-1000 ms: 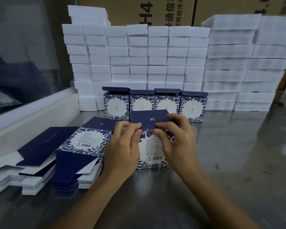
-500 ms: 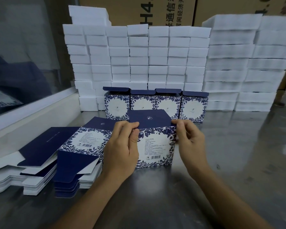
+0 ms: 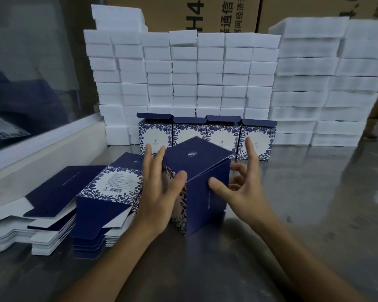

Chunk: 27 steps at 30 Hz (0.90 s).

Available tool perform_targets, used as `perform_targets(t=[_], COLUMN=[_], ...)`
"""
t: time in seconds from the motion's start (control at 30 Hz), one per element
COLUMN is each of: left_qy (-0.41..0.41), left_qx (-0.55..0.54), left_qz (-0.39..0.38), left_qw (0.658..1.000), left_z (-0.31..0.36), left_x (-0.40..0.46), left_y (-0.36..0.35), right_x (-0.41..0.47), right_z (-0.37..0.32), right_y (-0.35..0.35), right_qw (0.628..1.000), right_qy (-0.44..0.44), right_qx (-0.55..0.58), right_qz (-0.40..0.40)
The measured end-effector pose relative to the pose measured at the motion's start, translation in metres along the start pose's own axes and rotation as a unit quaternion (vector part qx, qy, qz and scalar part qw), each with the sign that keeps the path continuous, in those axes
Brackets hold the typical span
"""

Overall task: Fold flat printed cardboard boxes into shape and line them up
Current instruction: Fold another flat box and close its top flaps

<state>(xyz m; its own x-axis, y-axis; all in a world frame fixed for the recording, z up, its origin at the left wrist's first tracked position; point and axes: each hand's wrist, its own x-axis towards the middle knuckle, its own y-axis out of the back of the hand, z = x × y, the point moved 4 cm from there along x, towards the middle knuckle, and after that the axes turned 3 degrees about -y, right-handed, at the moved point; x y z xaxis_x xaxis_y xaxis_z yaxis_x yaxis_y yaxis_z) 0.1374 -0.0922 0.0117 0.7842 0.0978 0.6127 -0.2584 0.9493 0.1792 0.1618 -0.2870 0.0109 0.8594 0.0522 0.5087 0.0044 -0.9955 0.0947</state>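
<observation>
A folded navy box with blue floral sides [image 3: 202, 171] stands on the steel table [image 3: 303, 214], turned so one corner faces me. My left hand [image 3: 159, 192] presses flat against its left floral side, thumb on the front edge. On the navy right side rests the thumb of my right hand [image 3: 242, 184], fingers spread behind the box. Several folded boxes [image 3: 207, 136] with raised lids stand in a row behind. Piles of flat box blanks [image 3: 92, 203] lie to the left.
White foam blocks [image 3: 183, 77] are stacked in a wall behind the row, with more foam stacks [image 3: 327, 83] at the right. Brown cartons [image 3: 205, 12] stand behind them. A white ledge and glass pane [image 3: 42, 131] border the table's left side.
The box has been turned about its upright axis, so a corner and its navy side now face me. Both hands shifted from the top flap to the box's sides.
</observation>
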Motion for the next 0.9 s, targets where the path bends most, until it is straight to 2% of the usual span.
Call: perform_targets(t=[0.17, 0.27, 0.37, 0.53, 0.63, 0.73, 0.9], left_qy=[0.03, 0.015, -0.026, -0.044, -0.047, -0.009, 0.043], left_qx=[-0.058, -0.031, 0.027, 0.066, 0.068, 0.021, -0.028], left_qz=[-0.031, 0.012, 0.058, 0.119, 0.131, 0.108, 0.017], left_qw=[0.997, 0.999, 0.998, 0.99, 0.988, 0.994, 0.999], left_z=[-0.003, 0.0, 0.007, 0.006, 0.006, 0.0, -0.01], left_x=[0.001, 0.001, 0.0, 0.004, 0.004, 0.007, 0.004], left_y=[-0.004, 0.0, 0.004, 0.014, 0.015, 0.015, 0.001], right_x=[-0.003, -0.004, -0.006, -0.002, -0.003, -0.003, -0.005], right_z=[-0.004, -0.004, -0.008, -0.009, -0.009, -0.007, -0.015], right_y=[-0.006, -0.005, -0.01, -0.012, -0.012, -0.009, -0.002], right_qw=[0.999, 0.998, 0.999, 0.998, 0.998, 0.997, 0.997], right_qy=[0.019, 0.027, 0.029, -0.027, -0.037, -0.041, -0.012], right_qx=[-0.03, -0.053, -0.027, 0.05, 0.042, 0.014, -0.038], right_qz=[-0.008, 0.001, -0.004, 0.028, 0.042, 0.061, 0.068])
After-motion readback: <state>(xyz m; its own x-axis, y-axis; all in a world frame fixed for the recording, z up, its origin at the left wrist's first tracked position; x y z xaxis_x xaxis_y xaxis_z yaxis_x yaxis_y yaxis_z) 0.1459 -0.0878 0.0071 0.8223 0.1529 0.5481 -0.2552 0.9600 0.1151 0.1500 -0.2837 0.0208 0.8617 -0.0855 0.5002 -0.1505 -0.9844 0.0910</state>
